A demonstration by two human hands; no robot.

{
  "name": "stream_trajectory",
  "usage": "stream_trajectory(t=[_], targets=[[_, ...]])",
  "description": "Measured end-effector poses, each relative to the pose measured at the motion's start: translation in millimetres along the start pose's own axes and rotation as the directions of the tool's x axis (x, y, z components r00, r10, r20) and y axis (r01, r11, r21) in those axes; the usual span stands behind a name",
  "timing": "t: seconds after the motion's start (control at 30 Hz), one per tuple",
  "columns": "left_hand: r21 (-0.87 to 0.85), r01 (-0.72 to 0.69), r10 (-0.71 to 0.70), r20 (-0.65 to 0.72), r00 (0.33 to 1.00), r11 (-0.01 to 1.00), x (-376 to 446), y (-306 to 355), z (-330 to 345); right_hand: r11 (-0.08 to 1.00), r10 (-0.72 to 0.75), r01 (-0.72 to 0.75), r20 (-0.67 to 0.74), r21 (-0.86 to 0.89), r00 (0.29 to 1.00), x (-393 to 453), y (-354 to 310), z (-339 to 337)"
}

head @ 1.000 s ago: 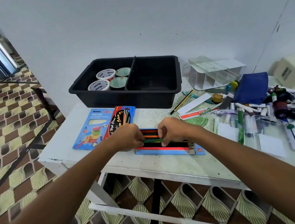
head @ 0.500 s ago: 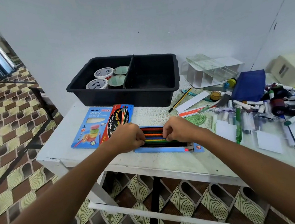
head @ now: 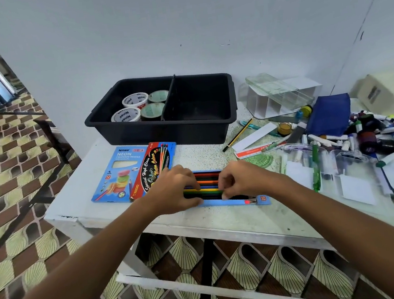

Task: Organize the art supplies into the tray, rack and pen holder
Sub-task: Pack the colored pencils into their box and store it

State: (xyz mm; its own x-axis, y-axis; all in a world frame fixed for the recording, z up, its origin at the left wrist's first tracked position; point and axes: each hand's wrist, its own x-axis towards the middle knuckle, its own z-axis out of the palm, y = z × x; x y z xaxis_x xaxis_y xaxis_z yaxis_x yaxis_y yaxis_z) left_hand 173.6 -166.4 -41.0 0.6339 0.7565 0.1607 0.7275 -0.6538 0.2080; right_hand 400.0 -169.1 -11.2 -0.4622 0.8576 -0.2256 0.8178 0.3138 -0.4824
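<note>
Hands, left [head: 174, 188] and right [head: 240, 180], curl fingers onto coloured pencils [head: 207, 187] in their blue sleeve [head: 236, 202] between them. Judged step: settling pencils; next, lifting the set toward the black tray [head: 230, 91] beyond.

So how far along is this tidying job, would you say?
Early days. Done: four tape rolls sit in the left half of the black tray; its right half looks empty. In hand: the left hand and right hand are lining up coloured pencils in their blue box. Left: the heap of markers and tubes on the right.
</note>
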Motion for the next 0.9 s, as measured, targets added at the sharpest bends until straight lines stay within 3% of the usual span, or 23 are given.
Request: stream_trajectory(t=[0.07, 0.27, 0.33, 0.43, 0.57, 0.73, 0.8, 0.9], targets=[[0.019, -0.022, 0.022, 0.009, 1.000, 1.000, -2, -1, 3, 0.999, 0.016, -0.014, 0.035, -0.048, 0.999, -2, -2, 4], [-0.044, 0.038, -0.040, -0.037, 0.999, 0.998, -6, -6, 6, 0.987, 0.035, -0.040, -0.033, -0.153, 0.999, 3, -6, 3], [-0.076, 0.125, -0.135, -0.147, 0.980, 0.989, -10, -12, 4, 0.986, -0.015, 0.002, -0.077, -0.165, 0.997, 6, -12, 2], [-0.083, 0.342, -0.351, -0.287, 0.891, 0.936, -13, -27, -1, 0.969, -0.102, 0.081, -0.080, -0.233, 0.992, 11, -19, 8], [-0.036, 0.622, -0.616, -0.194, 0.763, 0.782, -12, -48, -11, 0.936, -0.158, 0.147, -0.007, -0.321, 0.987, 19, -25, 26], [0.026, 0.780, -0.780, -0.013, 0.626, 0.625, -29, -80, -11, 0.909, -0.138, 0.154, 0.068, -0.386, 0.988, 27, -23, 45], [0.069, 0.765, -0.768, 0.038, 0.639, 0.640, -43, -93, -9, 0.903, -0.133, 0.148, 0.065, -0.403, 0.989, 28, -18, 50], [0.051, 0.764, -0.764, -0.001, 0.645, 0.644, -59, -105, -12, 0.898, -0.145, 0.148, 0.039, -0.415, 0.989, 31, -13, 51]])
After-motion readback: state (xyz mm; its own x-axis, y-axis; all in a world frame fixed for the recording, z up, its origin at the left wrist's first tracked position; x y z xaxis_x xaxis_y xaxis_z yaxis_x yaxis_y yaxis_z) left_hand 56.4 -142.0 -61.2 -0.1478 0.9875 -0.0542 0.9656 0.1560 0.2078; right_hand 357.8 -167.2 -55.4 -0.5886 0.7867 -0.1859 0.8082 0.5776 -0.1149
